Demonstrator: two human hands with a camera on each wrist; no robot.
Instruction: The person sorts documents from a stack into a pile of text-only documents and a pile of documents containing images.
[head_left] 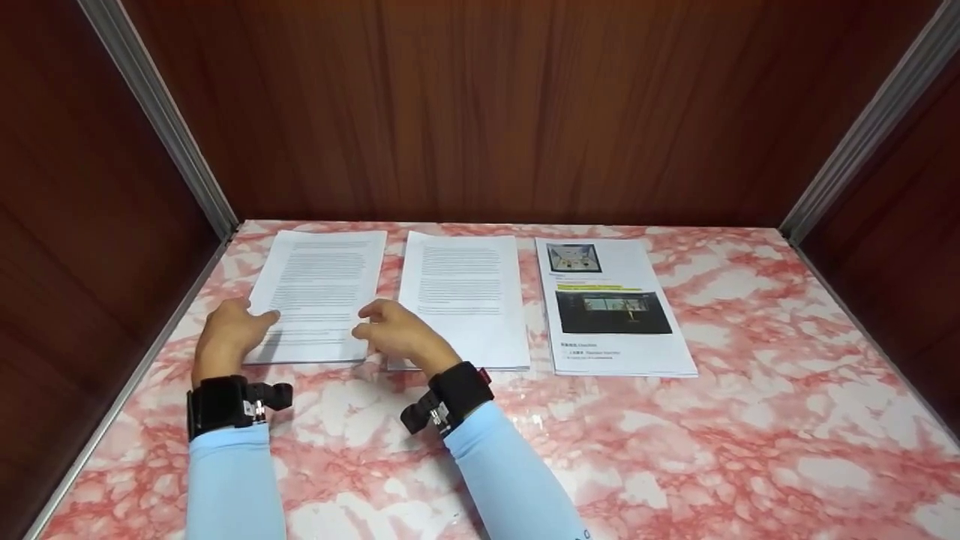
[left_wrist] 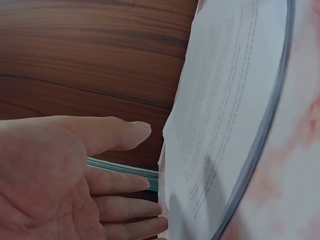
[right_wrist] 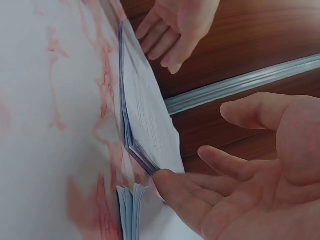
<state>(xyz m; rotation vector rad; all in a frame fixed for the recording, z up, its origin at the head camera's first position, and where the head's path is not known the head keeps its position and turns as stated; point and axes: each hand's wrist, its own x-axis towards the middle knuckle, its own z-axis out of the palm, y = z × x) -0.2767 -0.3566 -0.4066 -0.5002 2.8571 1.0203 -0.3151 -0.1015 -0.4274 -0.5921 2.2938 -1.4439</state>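
Note:
Three stacks of printed paper lie in a row on the table. At the left stack (head_left: 322, 281), my left hand (head_left: 227, 335) is by the left edge, its thumb over the page. My right hand (head_left: 401, 336) reaches across the middle stack (head_left: 469, 330), its fingertips near the left stack's right edge. The left wrist view shows the left palm (left_wrist: 45, 175) with fingers extended beside the pages (left_wrist: 220, 110). In the right wrist view the right hand's (right_wrist: 255, 185) fingers are spread, one at the corner of the left stack (right_wrist: 150, 105). Neither hand grips anything.
The right stack (head_left: 622, 352) has two pictures and a yellow highlighted line on its top page. A red-and-white marbled table (head_left: 750, 435) carries everything. Brown wood-grain panels (head_left: 480, 112) with metal corner strips (head_left: 165, 112) enclose the back and sides.

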